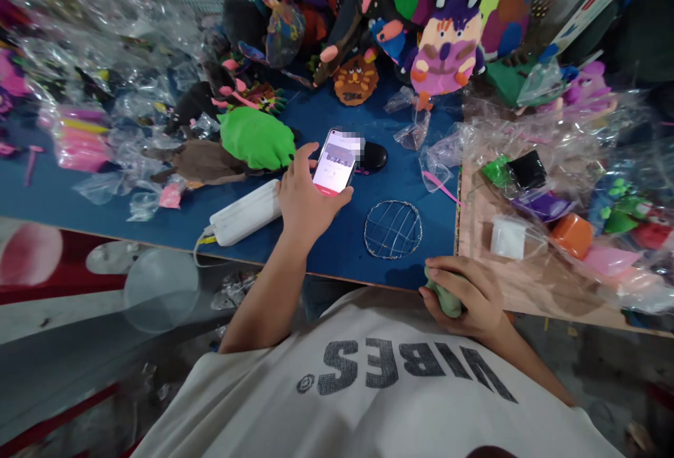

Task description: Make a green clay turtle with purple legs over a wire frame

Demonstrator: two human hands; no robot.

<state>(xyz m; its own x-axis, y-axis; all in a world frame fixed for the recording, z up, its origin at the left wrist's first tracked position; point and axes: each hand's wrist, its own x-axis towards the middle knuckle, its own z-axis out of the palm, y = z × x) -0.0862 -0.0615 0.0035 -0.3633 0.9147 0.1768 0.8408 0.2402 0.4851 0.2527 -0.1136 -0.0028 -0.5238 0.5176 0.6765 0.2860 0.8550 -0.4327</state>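
Observation:
My left hand [305, 198] grips a smartphone [333, 168] by its sides, with the lit screen facing up and a timer-like readout on it. My right hand [471, 293] is closed around a lump of dull green modelling clay [446, 298] at the table's front edge, close to my shirt. Between the two hands, an oval wire frame [393, 229] with crossing wires lies flat on the blue table [342, 254]. A black rounded object [374, 156] rests just right of the phone. Left of my left wrist is a long white box [245, 213] with a cable.
Clay animal figures, including a purple one with tall ears [447, 47] and a brown lion face [356, 81], line the back. A green-shelled turtle [258, 138] lies left. Clear plastic wrappings [121, 15] pile up at left. Coloured clay packs [573, 234] cover the wooden board at right.

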